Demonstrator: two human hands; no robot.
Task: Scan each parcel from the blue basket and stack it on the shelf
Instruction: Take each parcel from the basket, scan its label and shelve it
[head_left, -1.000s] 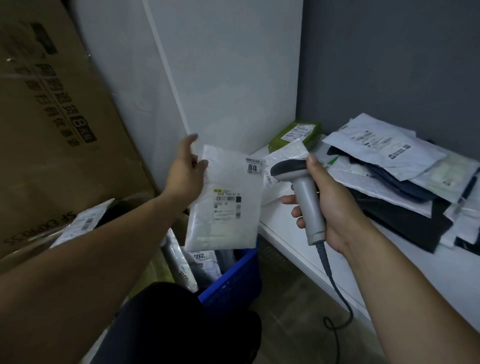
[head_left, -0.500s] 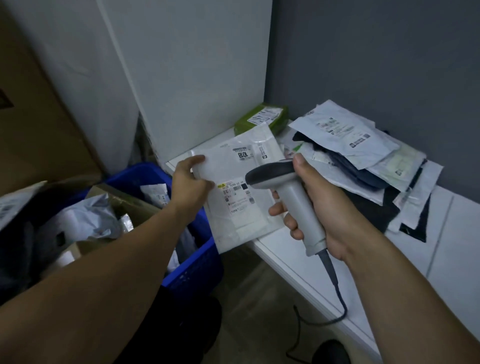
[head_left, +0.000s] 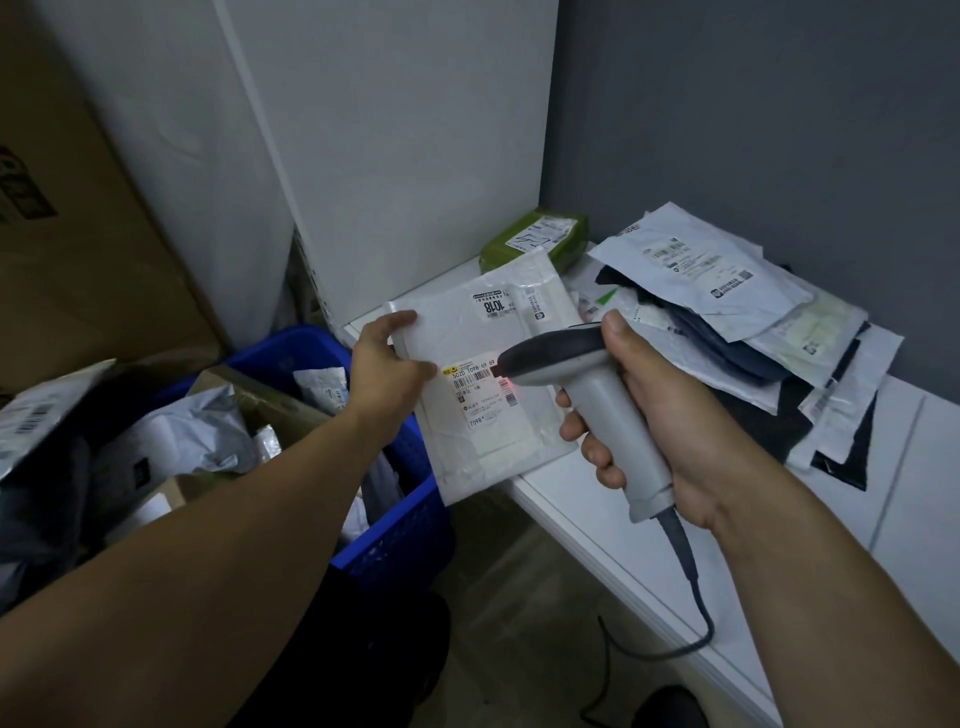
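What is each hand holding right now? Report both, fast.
Left hand: closed, gripping the white parcel by its left edge.
Right hand: closed around the barcode scanner, which points at the parcel.

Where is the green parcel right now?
In the head view, the green parcel lies at the back left of the shelf, just behind the white parcel the left hand holds.

The white parcel (head_left: 457, 338) carries a small sticker (head_left: 493, 305) near its far edge reading "1018", printed sideways. Its shipping label (head_left: 475, 397) reads "502D T098-69 69" on the top line and "T098" lower down. Labels on the other parcels (head_left: 727, 270) to the right are too small to read.
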